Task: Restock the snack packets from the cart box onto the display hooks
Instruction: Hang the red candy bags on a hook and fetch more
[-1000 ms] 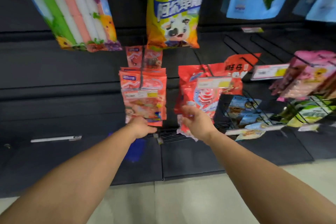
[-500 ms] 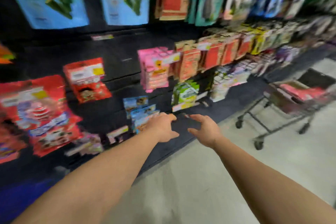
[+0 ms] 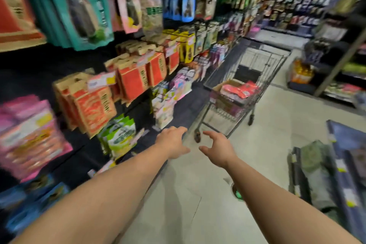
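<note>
Red snack packets [image 3: 240, 89] are lying in the cardboard box [image 3: 225, 90] inside the cart [image 3: 245, 93], parked far right beside the shelving, probably to keep stock within a step of the display hooks [image 3: 158, 59]. Both arms are reaching forward, well short of the cart. Left hand [image 3: 172, 141] and right hand [image 3: 218, 147] are hanging spread, fingers loosely curved, holding nothing.

Even overhead store light, bright, no harsh glare. Heavy motion blur on hanging packets [image 3: 85, 103] to my left; print unreadable. Cart [image 3: 243, 93] and far shelves soft too. My forearms are sharpest, with soft shadows under them on the pale floor [image 3: 198, 204]. Wide-angle lens bends the edges; the shelf backing is dark.
</note>
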`<state>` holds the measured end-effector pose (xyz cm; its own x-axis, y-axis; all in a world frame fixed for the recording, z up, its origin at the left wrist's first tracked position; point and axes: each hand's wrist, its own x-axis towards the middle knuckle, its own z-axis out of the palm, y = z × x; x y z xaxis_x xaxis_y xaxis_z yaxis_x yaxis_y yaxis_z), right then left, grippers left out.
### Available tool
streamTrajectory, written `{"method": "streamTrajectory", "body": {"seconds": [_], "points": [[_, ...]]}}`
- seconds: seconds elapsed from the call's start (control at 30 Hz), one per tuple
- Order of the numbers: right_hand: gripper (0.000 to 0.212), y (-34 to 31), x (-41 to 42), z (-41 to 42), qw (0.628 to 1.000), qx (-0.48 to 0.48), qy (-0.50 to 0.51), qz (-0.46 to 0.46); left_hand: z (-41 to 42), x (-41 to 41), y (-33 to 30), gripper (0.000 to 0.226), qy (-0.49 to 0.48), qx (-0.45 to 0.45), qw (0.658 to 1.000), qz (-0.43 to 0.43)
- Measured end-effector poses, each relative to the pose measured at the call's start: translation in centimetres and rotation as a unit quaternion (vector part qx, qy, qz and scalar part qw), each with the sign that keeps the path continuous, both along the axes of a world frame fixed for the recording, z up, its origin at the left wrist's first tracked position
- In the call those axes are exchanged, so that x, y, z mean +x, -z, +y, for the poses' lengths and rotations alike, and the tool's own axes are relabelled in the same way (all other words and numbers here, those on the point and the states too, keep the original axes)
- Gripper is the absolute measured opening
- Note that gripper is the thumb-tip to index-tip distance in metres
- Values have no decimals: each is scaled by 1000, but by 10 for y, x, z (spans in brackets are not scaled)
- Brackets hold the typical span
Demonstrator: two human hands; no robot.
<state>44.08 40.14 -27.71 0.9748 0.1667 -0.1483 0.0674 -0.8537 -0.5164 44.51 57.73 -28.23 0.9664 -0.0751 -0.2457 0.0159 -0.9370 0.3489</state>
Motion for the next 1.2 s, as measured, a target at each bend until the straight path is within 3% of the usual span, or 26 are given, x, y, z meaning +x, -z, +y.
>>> {"method": "streamTrajectory", "body": {"seconds": [0.17, 0.47, 0.87, 1.2], "points": [[59, -7, 95, -18, 996, 26, 85, -11, -17, 122, -22, 80, 65, 5, 998, -21], [63, 17, 231, -79, 988, 37, 150, 6, -89, 271, -4, 77, 133, 19, 991, -7], [61, 10, 490, -223, 992, -12, 126, 11, -209, 507, -13, 67, 67, -41, 997, -22], [62, 60, 662, -261, 989, 31, 131, 66, -245, 687, 26, 68, 60, -34, 997, 25]]}}
